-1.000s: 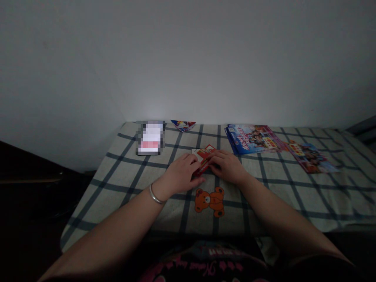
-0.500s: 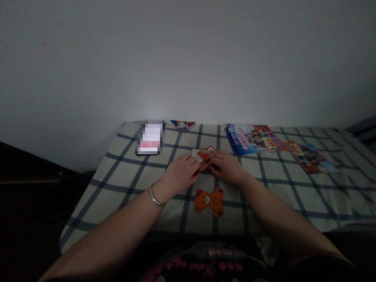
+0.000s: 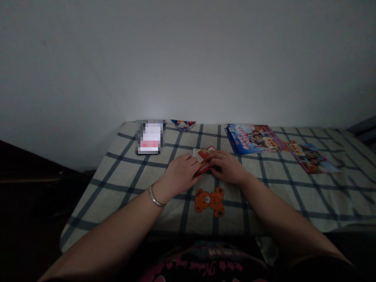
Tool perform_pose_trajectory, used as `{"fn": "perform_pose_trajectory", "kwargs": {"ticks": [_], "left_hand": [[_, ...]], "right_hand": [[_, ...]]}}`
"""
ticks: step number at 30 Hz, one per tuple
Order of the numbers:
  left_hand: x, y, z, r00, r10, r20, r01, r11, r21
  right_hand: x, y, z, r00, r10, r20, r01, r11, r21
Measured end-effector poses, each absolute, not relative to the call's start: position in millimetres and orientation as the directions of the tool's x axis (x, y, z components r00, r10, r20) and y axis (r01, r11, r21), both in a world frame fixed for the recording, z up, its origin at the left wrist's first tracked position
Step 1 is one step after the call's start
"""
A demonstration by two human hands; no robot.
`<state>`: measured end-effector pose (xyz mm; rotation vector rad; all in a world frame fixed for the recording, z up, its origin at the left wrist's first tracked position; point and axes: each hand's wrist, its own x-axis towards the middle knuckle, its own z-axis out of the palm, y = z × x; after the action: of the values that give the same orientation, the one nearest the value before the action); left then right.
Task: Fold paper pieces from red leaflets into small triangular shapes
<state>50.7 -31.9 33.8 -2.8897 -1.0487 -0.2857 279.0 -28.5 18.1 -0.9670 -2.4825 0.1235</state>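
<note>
A small red and white printed paper (image 3: 203,156), partly folded, lies on the checked cloth (image 3: 123,176) in front of me. My left hand (image 3: 180,174) rests on its left side with fingers curled down onto it. My right hand (image 3: 227,166) covers its right side, fingers pressed together on the fold. A silver bangle sits on my left wrist. Both hands hide much of the paper.
A lit phone (image 3: 149,138) lies at the back left. A small folded paper shape (image 3: 183,125) sits by the wall. Colourful printed sheets (image 3: 252,138) and another sheet (image 3: 311,157) lie at the right. An orange bear print (image 3: 210,200) marks the cloth near me.
My hands have drawn slightly closer over the paper and pressed it flatter; everything else is still.
</note>
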Motion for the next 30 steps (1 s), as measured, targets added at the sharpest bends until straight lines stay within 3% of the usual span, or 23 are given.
{"fn": "perform_pose_trajectory", "kwargs": {"ticks": [16,23,30], "left_hand": [[48.7,-30.1,28.3,0.752,0.621,0.22,0.637,-0.771,-0.003],[53.2,-35.1,34.3,0.758,0.613,0.221,0.644,-0.758,-0.106],[50.8,-32.9,34.0,0.732,0.647,0.214,0.671,-0.739,-0.064]], "right_hand": [[276.7,-29.4,19.8,-0.623,0.674,0.397,0.629,0.733,-0.259],[274.9,-29.0,20.1,-0.632,0.677,0.378,0.635,0.732,-0.248],[276.9,-29.6,17.9,-0.526,0.785,0.328,0.775,0.601,-0.196]]}}
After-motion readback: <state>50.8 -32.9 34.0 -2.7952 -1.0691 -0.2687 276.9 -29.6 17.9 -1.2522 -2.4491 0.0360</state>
